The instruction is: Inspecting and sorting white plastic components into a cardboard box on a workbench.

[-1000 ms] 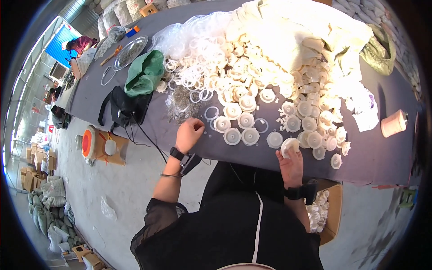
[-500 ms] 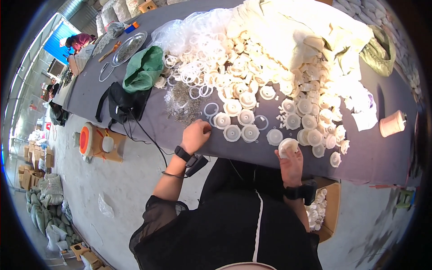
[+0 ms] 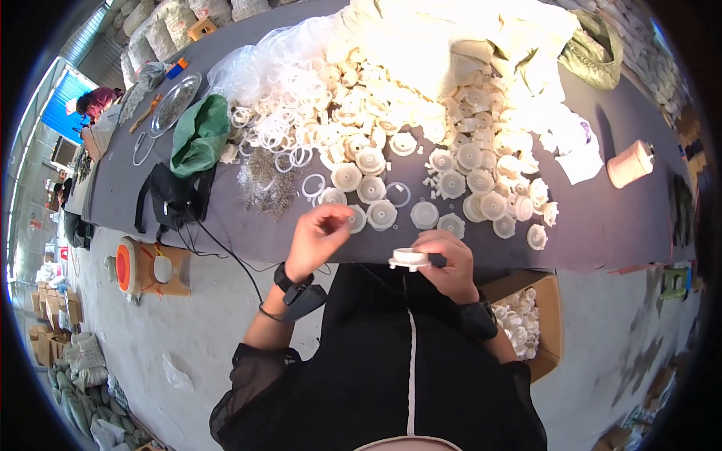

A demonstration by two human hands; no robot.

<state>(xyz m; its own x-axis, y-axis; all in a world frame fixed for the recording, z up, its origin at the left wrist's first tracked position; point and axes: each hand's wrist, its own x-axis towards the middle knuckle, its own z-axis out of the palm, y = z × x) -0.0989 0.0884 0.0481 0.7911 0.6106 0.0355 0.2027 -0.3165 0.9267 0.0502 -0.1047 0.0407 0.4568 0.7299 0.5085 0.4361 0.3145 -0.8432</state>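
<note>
My right hand [image 3: 449, 263] grips a round white plastic cap [image 3: 407, 258], tilted edge-on at the table's near edge. A small dark patch shows between that hand's fingers; I cannot make out what it is. To the left, my left hand [image 3: 320, 234] is raised with its fingers curled together, and whatever they may hold is too small to see. It partly covers several flat round caps [image 3: 381, 216] lying by the near edge. Beyond it are a heap of small wiry metal pieces [image 3: 265, 184] and thin white rings [image 3: 313, 186].
Heaped white parts [image 3: 361, 113] and pale cloth sacks [image 3: 421, 45] fill the grey table's [image 3: 571, 240] far middle. Leftward are a black bag [image 3: 171, 192] with cables, a green bag [image 3: 201, 135] and a metal tray [image 3: 176, 101]. A carton [image 3: 553, 331] of parts stands below right.
My right hand has drawn the cap left and toward me, turning it edge-on. My left hand has risen slightly over the caps. The whole view has shifted.
</note>
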